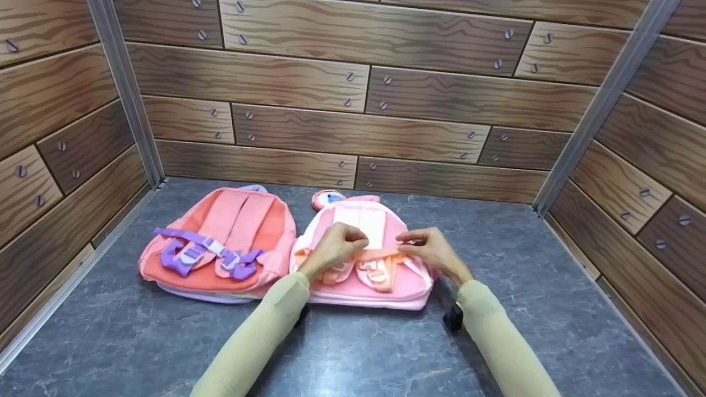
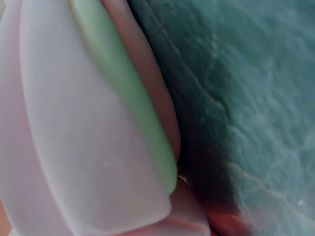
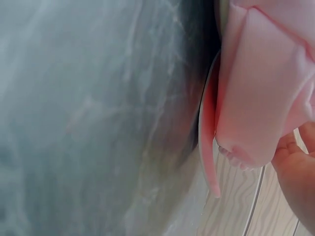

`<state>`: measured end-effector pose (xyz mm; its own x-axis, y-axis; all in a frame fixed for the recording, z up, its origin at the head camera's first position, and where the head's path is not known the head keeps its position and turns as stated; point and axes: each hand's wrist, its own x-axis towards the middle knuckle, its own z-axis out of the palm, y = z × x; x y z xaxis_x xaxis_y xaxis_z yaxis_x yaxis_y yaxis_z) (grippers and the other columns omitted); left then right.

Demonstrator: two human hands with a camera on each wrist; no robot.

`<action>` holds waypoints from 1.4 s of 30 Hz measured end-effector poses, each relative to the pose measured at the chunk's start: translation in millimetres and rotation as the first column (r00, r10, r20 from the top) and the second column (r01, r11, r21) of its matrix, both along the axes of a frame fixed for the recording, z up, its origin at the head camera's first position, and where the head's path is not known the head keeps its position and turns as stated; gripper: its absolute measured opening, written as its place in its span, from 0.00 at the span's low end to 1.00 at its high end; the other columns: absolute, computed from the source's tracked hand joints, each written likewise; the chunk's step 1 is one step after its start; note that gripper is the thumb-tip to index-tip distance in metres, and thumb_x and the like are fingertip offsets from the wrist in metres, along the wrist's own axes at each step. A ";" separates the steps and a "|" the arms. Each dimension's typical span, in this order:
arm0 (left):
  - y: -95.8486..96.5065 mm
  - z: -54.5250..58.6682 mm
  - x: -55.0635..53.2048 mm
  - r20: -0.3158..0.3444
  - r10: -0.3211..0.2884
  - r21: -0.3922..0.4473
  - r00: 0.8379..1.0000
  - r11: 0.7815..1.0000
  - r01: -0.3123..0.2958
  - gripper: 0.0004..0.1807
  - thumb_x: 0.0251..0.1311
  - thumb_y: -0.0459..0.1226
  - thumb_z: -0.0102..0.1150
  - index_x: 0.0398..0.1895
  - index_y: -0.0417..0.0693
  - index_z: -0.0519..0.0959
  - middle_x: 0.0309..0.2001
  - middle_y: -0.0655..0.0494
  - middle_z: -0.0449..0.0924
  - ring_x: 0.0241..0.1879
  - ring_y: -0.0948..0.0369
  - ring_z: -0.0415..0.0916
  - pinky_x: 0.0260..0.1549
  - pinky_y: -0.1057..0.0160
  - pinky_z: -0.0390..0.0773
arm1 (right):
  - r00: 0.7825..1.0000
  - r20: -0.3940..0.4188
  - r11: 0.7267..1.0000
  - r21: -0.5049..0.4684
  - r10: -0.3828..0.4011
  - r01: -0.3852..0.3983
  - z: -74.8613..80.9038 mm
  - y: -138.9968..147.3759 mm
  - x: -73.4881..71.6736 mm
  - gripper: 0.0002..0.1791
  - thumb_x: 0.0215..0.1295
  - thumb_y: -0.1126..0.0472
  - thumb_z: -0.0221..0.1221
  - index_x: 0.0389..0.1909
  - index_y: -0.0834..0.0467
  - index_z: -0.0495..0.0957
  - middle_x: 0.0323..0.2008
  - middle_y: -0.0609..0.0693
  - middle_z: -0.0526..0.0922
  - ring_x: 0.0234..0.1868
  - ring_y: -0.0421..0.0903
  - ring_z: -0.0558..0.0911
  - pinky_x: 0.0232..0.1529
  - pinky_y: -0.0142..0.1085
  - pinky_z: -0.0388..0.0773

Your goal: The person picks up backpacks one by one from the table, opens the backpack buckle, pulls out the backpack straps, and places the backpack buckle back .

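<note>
A pink backpack lies on the table with its shoulder straps facing up. Across its back runs an orange strap, with more orange webbing and light buckles below it. My left hand, fingers bent, pinches this strap from the left. At its other end my right hand holds it between thumb and fingers. The exact fingertip contact is too small to see clearly. Pale pink fabric with a green layer fills the left wrist view. In the right wrist view, the hand is beside the pink fabric.
Left of the pink backpack lies a coral backpack with purple straps and buckles, the two bags touching. A round pink piece with an eye-like patch pokes out behind the pink bag. Wood-patterned walls enclose the dark marbled table.
</note>
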<state>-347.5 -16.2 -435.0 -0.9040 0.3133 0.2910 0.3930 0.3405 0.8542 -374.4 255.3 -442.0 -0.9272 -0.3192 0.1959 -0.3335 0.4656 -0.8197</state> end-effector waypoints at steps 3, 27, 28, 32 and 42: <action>-0.1 0.2 -0.1 -0.025 -0.003 0.011 1.000 1.000 0.003 0.09 0.69 0.32 0.67 0.45 0.34 0.89 0.40 0.49 0.90 0.38 0.66 0.79 0.48 0.62 0.81 | 1.000 -0.015 1.000 -0.029 -0.002 0.001 -1.2 -0.3 0.0 0.15 0.66 0.70 0.70 0.51 0.70 0.86 0.48 0.64 0.89 0.43 0.46 0.85 0.44 0.27 0.80; -29.4 11.6 10.8 -0.125 0.040 -0.055 0.991 0.997 -0.048 0.11 0.69 0.32 0.65 0.49 0.35 0.88 0.42 0.48 0.89 0.40 0.60 0.81 0.48 0.58 0.81 | 0.998 -0.001 0.993 -0.098 -0.060 0.060 8.6 -6.6 30.7 0.18 0.72 0.65 0.67 0.56 0.72 0.83 0.52 0.63 0.88 0.51 0.48 0.85 0.50 0.29 0.80; -31.2 11.8 11.2 -0.122 0.052 -0.054 0.991 0.997 -0.059 0.11 0.69 0.32 0.65 0.49 0.35 0.88 0.43 0.48 0.89 0.40 0.59 0.82 0.49 0.58 0.81 | 0.998 -0.001 0.994 -0.094 -0.060 0.059 8.5 -6.8 31.9 0.17 0.72 0.65 0.67 0.56 0.72 0.84 0.52 0.63 0.88 0.51 0.49 0.85 0.50 0.29 0.80; -39.6 11.8 12.8 -0.103 0.083 -0.054 0.991 0.995 -0.088 0.11 0.69 0.32 0.66 0.50 0.35 0.88 0.43 0.47 0.90 0.42 0.55 0.84 0.50 0.55 0.81 | 0.999 -0.011 0.994 -0.094 -0.052 0.051 7.9 -4.5 35.6 0.16 0.71 0.66 0.68 0.54 0.72 0.84 0.51 0.65 0.88 0.50 0.51 0.86 0.49 0.29 0.80; -66.8 6.7 21.1 0.016 0.153 -0.082 0.988 0.985 -0.151 0.12 0.68 0.32 0.67 0.51 0.36 0.88 0.47 0.48 0.90 0.50 0.51 0.83 0.57 0.49 0.79 | 0.994 0.008 0.988 -0.108 -0.111 0.112 3.1 10.8 42.2 0.17 0.67 0.66 0.70 0.53 0.70 0.86 0.47 0.62 0.88 0.45 0.48 0.83 0.43 0.29 0.80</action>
<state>-326.5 -83.0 -428.3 -0.9487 0.1934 0.2502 0.3131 0.4628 0.8293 -332.2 266.1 -439.0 -0.9561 -0.1910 0.2222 -0.2832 0.4087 -0.8676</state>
